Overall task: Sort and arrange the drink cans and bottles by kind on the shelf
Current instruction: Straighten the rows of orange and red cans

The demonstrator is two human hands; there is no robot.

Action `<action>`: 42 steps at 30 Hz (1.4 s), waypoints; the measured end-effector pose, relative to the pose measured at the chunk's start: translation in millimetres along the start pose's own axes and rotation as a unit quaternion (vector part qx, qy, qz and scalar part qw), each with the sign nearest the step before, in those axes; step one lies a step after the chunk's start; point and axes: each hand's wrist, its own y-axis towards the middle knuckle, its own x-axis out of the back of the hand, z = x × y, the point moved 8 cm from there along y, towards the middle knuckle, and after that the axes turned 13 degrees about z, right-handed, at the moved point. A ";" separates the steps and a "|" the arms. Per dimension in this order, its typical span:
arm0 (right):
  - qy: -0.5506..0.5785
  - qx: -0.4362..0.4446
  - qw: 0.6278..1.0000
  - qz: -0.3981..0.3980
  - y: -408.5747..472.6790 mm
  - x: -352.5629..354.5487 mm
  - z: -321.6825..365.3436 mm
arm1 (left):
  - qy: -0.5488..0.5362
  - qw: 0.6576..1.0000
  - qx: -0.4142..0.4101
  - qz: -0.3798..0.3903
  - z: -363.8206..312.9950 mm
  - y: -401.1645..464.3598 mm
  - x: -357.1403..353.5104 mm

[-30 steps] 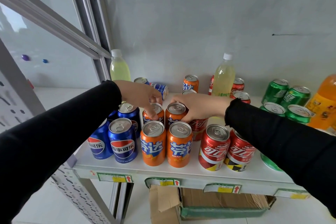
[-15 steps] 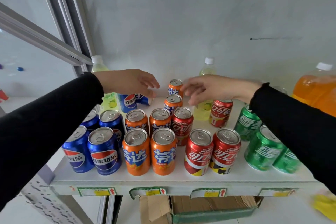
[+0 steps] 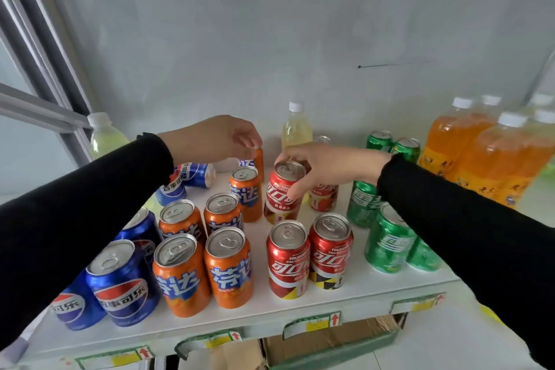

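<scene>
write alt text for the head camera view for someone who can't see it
Two black-sleeved arms reach over a white shelf of drink cans: the right hand grips a red cola can, the left hand touches the top of an orange can at the back. Blue, orange, red and green cans stand grouped in columns.

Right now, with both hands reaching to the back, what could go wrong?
1. The right hand grips a red can that looks tilted; it might bump the orange cans beside it.
2. The left hand pinches the top of a back orange can; a fingertip hold could slip.
3. Both sleeves hang over the front rows and might knock cans over.
</scene>
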 end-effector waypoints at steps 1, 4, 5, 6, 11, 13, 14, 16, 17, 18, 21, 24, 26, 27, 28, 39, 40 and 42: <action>0.008 -0.008 1.000 -0.024 -15.9 16.4 -6.2 | 0.006 1.000 -0.008 0.000 -7.1 6.9 -2.0; 0.038 -0.023 0.995 -0.091 -66.3 58.9 -23.9 | 0.030 0.999 -0.030 0.016 -36.6 32.2 -17.5; 0.055 -0.026 0.992 -0.112 -81.6 68.7 -29.8 | 0.047 0.998 -0.040 0.023 -50.3 41.1 -25.1; 0.071 -0.028 0.988 -0.132 -95.6 76.7 -36.1 | 0.069 0.996 -0.049 0.032 -64.0 50.3 -33.5; 0.112 -0.051 0.971 -0.205 -139.4 89.8 -67.5 | 0.229 0.967 -0.029 0.108 -101.0 102.6 -77.9; 0.113 -0.056 0.968 -0.218 -148.6 88.3 -73.0 | 0.285 0.948 0.005 0.145 -102.5 117.5 -91.9; 0.114 -0.058 0.966 -0.223 -151.5 87.2 -75.6 | 0.303 0.940 0.023 0.157 -101.9 122.9 -97.4; 0.125 -0.057 0.963 -0.231 -155.7 83.9 -80.5 | 0.322 0.933 0.038 0.156 -102.4 131.3 -104.9; 0.136 -0.054 0.961 -0.235 -157.1 82.0 -82.7 | 0.333 0.931 0.033 0.147 -102.6 135.0 -107.2; 0.147 -0.049 0.958 -0.240 -158.8 80.4 -84.4 | 0.341 0.929 0.028 0.139 -102.6 137.2 -108.1; 0.168 -0.041 0.952 -0.253 -164.7 77.9 -88.3 | 0.335 0.936 0.025 0.102 -102.3 129.2 -100.2; 0.158 -0.031 0.953 -0.258 -165.9 81.9 -83.6 | 0.314 0.949 0.004 0.030 -110.7 97.6 -72.5; 0.153 -0.021 0.955 -0.255 -160.1 84.8 -75.4 | 0.290 0.957 0.012 0.006 -109.5 69.2 -48.4; 0.153 -0.015 0.956 -0.249 -154.3 85.1 -70.1 | 0.273 0.962 0.025 0.008 -105.4 55.6 -37.5; 0.152 -0.012 0.959 -0.238 -146.4 84.0 -64.4 | 0.250 0.967 0.037 0.016 -100.1 43.7 -29.0; 0.031 -0.055 0.998 -0.014 -24.4 6.0 -49.8 | 0.127 0.979 0.090 0.129 -30.7 22.5 -71.5; 0.018 -0.060 0.998 -0.005 -19.8 1.3 -51.3 | 0.122 0.977 0.104 0.142 -24.0 24.2 -76.7; -0.004 -0.069 0.998 0.005 -14.3 -5.0 -52.8 | 0.117 0.975 0.112 0.154 -21.5 24.6 -84.1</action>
